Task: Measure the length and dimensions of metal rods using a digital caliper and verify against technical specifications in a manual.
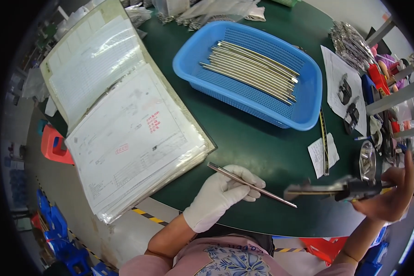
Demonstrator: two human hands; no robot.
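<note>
My left hand (223, 193), in a white glove, grips a thin metal rod (253, 185) that slants from upper left to lower right above the dark green table (253, 142). My bare right hand (391, 195) holds a caliper (340, 188) level, its jaws pointing left toward the rod's lower end. The rod tip and caliper jaws are close together but apart. A blue plastic basket (303, 115) farther back holds several similar metal rods (253, 69) lying side by side.
An open binder of sleeved paper sheets (119, 115) covers the table's left side. A small paper slip (318, 154) with a steel ruler (324, 142) lies right of centre. Paper with dark metal parts (347, 94), bags and tools crowd the right edge.
</note>
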